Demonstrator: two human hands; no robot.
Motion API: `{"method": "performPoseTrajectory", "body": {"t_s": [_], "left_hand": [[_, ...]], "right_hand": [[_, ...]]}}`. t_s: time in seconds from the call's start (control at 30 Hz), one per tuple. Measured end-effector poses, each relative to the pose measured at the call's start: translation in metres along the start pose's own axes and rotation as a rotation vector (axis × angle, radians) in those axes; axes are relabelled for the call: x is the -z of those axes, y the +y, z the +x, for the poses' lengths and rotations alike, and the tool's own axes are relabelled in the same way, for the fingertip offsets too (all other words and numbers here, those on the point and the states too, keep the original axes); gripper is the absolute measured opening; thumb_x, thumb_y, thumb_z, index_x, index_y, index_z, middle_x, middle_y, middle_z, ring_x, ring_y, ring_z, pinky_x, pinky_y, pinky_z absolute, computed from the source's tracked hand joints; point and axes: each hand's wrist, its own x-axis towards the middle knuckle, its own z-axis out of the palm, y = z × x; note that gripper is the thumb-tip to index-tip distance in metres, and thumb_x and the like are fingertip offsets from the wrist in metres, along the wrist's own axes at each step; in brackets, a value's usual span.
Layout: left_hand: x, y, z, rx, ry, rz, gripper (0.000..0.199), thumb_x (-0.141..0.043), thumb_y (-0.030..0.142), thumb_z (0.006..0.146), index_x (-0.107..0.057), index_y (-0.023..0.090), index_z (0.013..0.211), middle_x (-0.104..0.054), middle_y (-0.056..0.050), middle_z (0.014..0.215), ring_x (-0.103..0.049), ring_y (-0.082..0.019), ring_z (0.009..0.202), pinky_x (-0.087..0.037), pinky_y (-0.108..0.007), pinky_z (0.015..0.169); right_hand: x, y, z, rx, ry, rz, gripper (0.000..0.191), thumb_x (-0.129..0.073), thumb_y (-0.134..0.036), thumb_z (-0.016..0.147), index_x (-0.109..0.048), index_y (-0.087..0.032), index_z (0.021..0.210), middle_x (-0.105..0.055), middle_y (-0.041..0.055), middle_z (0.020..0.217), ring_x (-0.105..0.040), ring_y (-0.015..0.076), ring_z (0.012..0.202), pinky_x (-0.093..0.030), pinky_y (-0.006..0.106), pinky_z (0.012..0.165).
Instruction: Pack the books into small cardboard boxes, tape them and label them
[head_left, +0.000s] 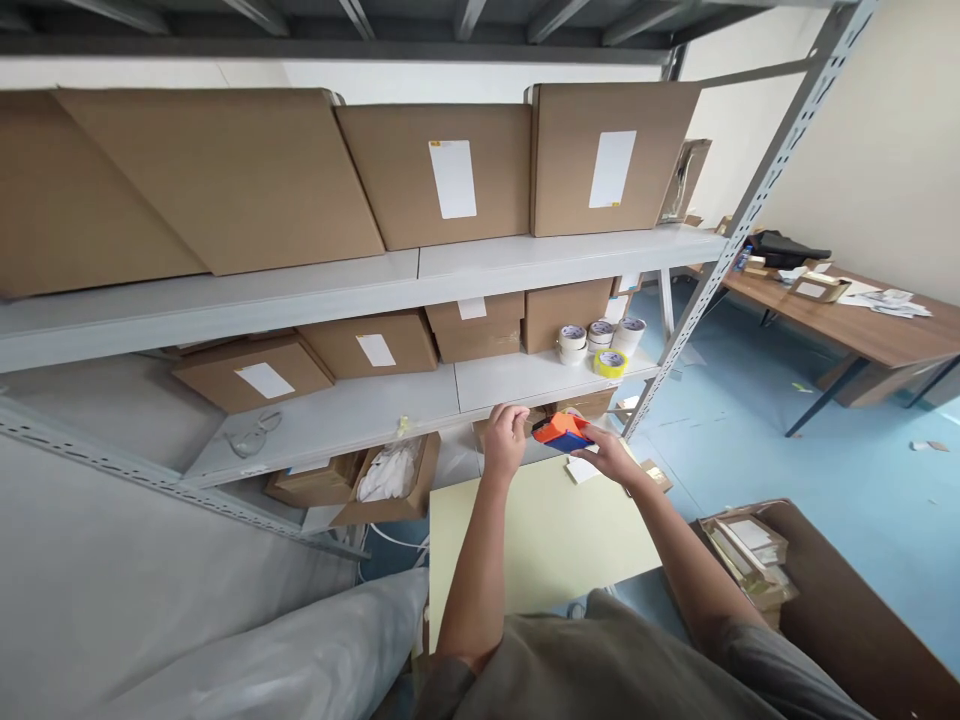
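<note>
Held out over the pale yellow tabletop (pixel 525 550) is an orange and blue tape dispenser (pixel 561 432), with my right hand (pixel 609 458) closed on its near right side. My left hand (pixel 507 438) is just left of the dispenser's dark front end, its fingers curled and pinched together. Whatever lies between those fingertips is too small to make out. A piece of white paper (pixel 581 470) lies on the tabletop beneath the dispenser.
Several white tape rolls (pixel 572 345) and a yellow tape roll (pixel 610 362) stand on the middle shelf (pixel 495 385), near cardboard boxes. The rack's metal upright (pixel 750 215) rises on the right. An open carton (pixel 840 600) stands at lower right, a wooden desk (pixel 862 325) farther back.
</note>
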Motion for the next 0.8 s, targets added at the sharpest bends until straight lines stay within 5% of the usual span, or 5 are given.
{"method": "performPoseTrajectory", "body": {"t_s": [0.2, 0.4, 0.5, 0.6, 0.8], "left_hand": [[-0.033, 0.004, -0.006, 0.011, 0.31, 0.128, 0.036, -0.047, 0.039, 0.11, -0.074, 0.021, 0.096, -0.073, -0.011, 0.094, -0.069, -0.022, 0.096, -0.056, -0.037, 0.093], [-0.047, -0.017, -0.009, 0.239, 0.148, 0.141, 0.039, -0.057, 0.053, 0.103, -0.075, 0.022, 0.118, -0.075, -0.015, 0.121, -0.07, -0.028, 0.116, -0.056, -0.043, 0.104], [-0.046, -0.023, -0.019, 0.304, 0.112, 0.225, 0.084, -0.072, 0.058, 0.093, -0.042, 0.024, 0.163, -0.042, -0.019, 0.167, -0.053, -0.035, 0.144, -0.048, -0.049, 0.116], [-0.039, -0.025, -0.032, 0.422, 0.109, 0.211, 0.104, -0.069, 0.054, 0.096, -0.004, 0.029, 0.173, -0.02, -0.018, 0.177, -0.059, -0.032, 0.139, -0.055, -0.046, 0.108], [-0.025, -0.018, -0.054, 0.512, 0.184, 0.229, 0.094, -0.063, 0.045, 0.1, -0.005, 0.034, 0.173, -0.03, -0.015, 0.174, -0.068, -0.025, 0.122, -0.061, -0.038, 0.095]], "right_hand": [[0.016, 0.025, 0.024, 0.143, -0.041, 0.025, 0.031, -0.069, -0.051, 0.097, -0.073, -0.021, 0.105, -0.075, 0.0117, 0.101, -0.071, 0.028, 0.095, -0.058, 0.04, 0.088], [0.02, 0.06, 0.063, 0.097, -0.06, -0.108, 0.029, -0.072, -0.031, 0.093, -0.073, -0.022, 0.121, -0.077, 0.0123, 0.119, -0.072, 0.0299, 0.113, -0.056, 0.04, 0.097], [0.016, 0.077, 0.094, 0.027, -0.014, -0.266, 0.037, -0.07, -0.021, 0.091, -0.071, -0.02, 0.128, -0.075, 0.0149, 0.128, -0.07, 0.0307, 0.117, -0.054, 0.038, 0.098], [0.011, 0.093, 0.131, -0.045, -0.012, -0.385, 0.038, -0.067, -0.018, 0.092, -0.07, -0.018, 0.129, -0.074, 0.0174, 0.13, -0.069, 0.0315, 0.117, -0.051, 0.038, 0.1], [-0.009, 0.123, 0.193, -0.101, -0.147, -0.55, 0.039, -0.062, -0.013, 0.09, -0.07, -0.015, 0.129, -0.074, 0.0209, 0.129, -0.061, 0.0341, 0.129, -0.035, 0.047, 0.116]]}}
